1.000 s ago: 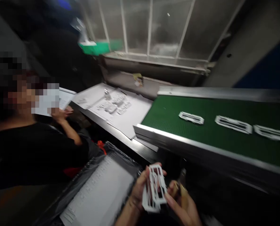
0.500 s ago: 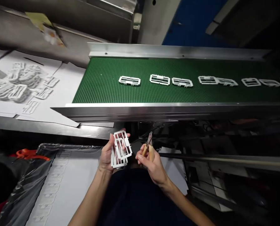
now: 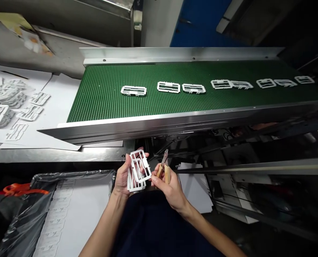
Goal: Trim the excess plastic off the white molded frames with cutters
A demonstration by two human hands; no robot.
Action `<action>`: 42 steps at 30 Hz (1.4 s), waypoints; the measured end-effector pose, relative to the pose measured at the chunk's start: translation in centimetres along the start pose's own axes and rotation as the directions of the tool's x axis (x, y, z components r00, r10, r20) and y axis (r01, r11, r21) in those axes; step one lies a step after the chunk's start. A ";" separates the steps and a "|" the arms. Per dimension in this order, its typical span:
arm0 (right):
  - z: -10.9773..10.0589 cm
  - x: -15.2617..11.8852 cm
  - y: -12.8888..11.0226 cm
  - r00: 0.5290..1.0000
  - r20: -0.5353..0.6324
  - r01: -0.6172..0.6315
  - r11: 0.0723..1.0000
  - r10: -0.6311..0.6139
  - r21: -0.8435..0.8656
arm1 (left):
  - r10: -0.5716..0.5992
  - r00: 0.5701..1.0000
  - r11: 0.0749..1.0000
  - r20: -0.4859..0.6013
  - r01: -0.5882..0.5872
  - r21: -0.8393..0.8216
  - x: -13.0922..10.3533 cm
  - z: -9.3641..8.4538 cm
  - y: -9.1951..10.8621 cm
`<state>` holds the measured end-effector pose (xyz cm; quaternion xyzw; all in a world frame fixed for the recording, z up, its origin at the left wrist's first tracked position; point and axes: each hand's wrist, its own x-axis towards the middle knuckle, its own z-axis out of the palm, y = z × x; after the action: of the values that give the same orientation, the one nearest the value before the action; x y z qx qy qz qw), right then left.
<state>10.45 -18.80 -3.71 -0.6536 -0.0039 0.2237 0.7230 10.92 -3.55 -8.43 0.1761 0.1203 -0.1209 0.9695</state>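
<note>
My left hand [image 3: 122,177] is closed around a few overlapping white plastic frames [image 3: 139,167], slotted and roughly rectangular, held up in front of my body. In my right hand [image 3: 172,189] is a pair of nippers [image 3: 164,166] with tan handles, jaws pointing up and away from me. The fingertips of that hand come close to the lower right corner of the held frames; whether they touch I cannot make out. Beyond both hands, several similar white frames [image 3: 168,87] lie in a row along the green conveyor belt [image 3: 108,107].
Loose white parts [image 3: 6,92] are heaped on paper at the left. A box lined with black plastic [image 3: 27,210] stands at lower left, flat parts lined up on white sheet [image 3: 86,207] inside. The conveyor's metal side rail [image 3: 95,130] runs across before me. Paper sheets [image 3: 193,192] lie lower right.
The view has turned, so the belt and its frames appear shifted left. My right hand has come slightly nearer the frames in my left hand; both grips are kept.
</note>
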 end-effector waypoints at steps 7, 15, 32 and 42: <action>-0.1 0.1 -0.3 1.000 -0.018 0.011 0.998 -0.012 -0.055 | -0.002 1.000 1.000 0.002 0.002 -0.014 0.1 -0.3 -0.4; -0.3 0.5 0.0 0.999 -0.033 0.028 0.996 -0.030 -0.083 | -0.049 0.999 0.997 -0.004 0.049 -0.055 0.7 -0.6 -0.6; -1.5 1.6 0.0 0.978 0.104 -0.200 0.962 0.183 0.188 | 0.160 0.957 0.841 -0.243 -0.003 0.541 1.6 2.8 0.7; -3.1 1.8 2.4 0.869 0.418 -0.491 0.565 0.265 0.663 | 0.158 0.944 0.776 -0.290 0.063 0.628 1.6 3.3 1.2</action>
<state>12.20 -21.02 -6.95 -0.2427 0.1314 0.4431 0.8529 13.41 -3.97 -5.48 0.5100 0.2270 -0.0982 0.8238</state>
